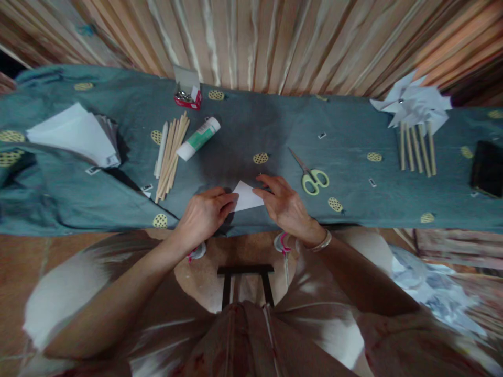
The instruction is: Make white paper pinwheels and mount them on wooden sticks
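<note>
A small white piece of paper (247, 197), which looks folded, is between my two hands near the front edge of the cloth-covered table. My left hand (208, 212) pinches its left corner between thumb and fingers. At the right corner, my right hand (283, 203) grips the paper with the thumb, its index finger stretched a little beyond. Scissors (310, 175) with pale green handles lie to the right of my right hand. A white and green glue tube (199, 138) rests beyond my left hand, beside several thin wooden sticks (172, 157).
White paper sheets (73, 133) are stacked at the left. A small red box (187, 97) of metal pins stands open at the back. Paper pinwheels (418, 104) on sticks lie at the right, near a dark object (487, 167). A patterned green cloth (255, 125) covers the table.
</note>
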Demonstrator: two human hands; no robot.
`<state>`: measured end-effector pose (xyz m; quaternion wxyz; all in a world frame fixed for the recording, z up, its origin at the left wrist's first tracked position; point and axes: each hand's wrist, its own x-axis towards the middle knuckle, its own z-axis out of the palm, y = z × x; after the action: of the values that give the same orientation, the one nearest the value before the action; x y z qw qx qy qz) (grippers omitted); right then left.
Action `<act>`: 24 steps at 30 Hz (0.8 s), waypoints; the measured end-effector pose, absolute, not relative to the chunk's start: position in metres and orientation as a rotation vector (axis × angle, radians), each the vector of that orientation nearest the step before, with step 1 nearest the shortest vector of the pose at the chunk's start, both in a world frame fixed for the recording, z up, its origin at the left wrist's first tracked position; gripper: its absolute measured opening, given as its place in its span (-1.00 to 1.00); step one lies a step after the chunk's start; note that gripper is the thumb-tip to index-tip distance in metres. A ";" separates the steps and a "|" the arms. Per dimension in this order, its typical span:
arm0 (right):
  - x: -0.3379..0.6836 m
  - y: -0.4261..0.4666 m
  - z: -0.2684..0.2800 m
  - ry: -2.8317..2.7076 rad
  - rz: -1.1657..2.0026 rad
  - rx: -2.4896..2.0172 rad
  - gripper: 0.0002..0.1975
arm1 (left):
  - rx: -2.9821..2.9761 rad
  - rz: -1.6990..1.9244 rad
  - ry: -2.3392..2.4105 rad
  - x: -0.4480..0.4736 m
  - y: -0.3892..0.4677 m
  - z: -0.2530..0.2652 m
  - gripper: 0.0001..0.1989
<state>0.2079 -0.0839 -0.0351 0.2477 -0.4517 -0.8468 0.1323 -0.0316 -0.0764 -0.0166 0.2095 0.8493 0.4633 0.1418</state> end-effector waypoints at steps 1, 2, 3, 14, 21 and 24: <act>0.209 -0.084 -0.035 -2.338 0.322 -1.209 -0.65 | 2.374 0.390 1.289 -0.032 -0.076 -0.017 -0.74; 0.210 -0.084 -0.035 -2.364 0.289 -1.188 -0.64 | 2.383 0.388 1.288 -0.031 -0.076 -0.017 -0.74; 0.212 -0.084 -0.035 -2.384 0.266 -1.173 -0.63 | 2.388 0.390 1.286 -0.031 -0.076 -0.016 -0.74; 0.225 -0.099 -0.027 -2.442 0.074 -1.179 -0.70 | 2.358 0.438 1.277 -0.032 -0.075 -0.019 -0.72; 0.234 -0.112 -0.027 -2.491 0.021 -1.233 -0.66 | 2.329 0.433 1.282 -0.033 -0.074 -0.018 -0.71; 0.239 -0.116 -0.025 -2.478 0.076 -1.269 -0.67 | 2.327 0.443 1.281 -0.033 -0.074 -0.018 -0.70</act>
<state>0.2387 -0.1162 -0.0248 0.1776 -0.4483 -0.8757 0.0267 -0.0329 -0.0737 -0.0183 0.2226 0.8425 0.4636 0.1605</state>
